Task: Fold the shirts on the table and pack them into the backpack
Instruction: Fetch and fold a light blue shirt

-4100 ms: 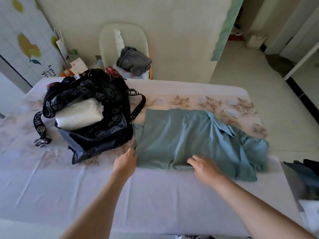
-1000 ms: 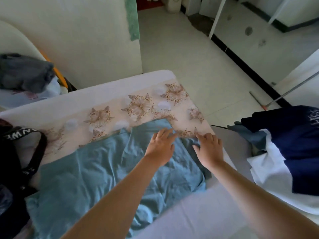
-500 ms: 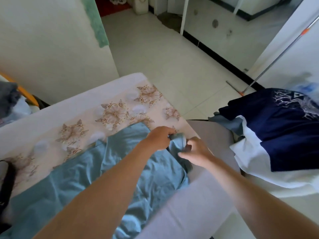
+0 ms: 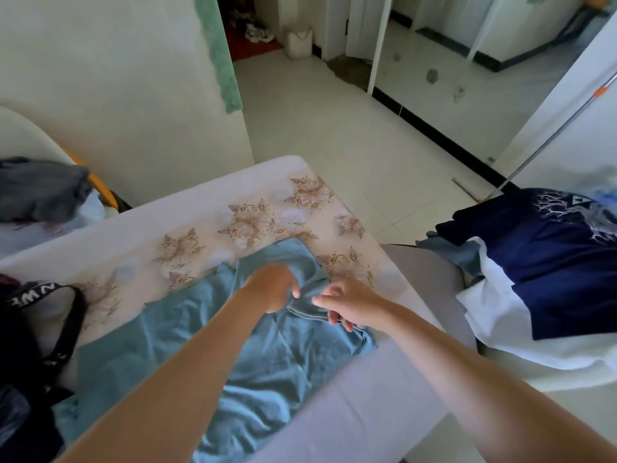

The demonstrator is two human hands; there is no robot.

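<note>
Partly legible lettering (image 4: 33, 292) on backpack strap (image 4: 71, 324)

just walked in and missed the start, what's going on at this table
A person is partway through folding a blue-green shirt spread on the table. The left hand grips a bunch of its cloth near the far end, and the right hand pinches a stitched edge beside it. The black backpack sits at the table's left edge; this shirt is not yet packed. A navy and white pile of clothes lies to the right.
</note>
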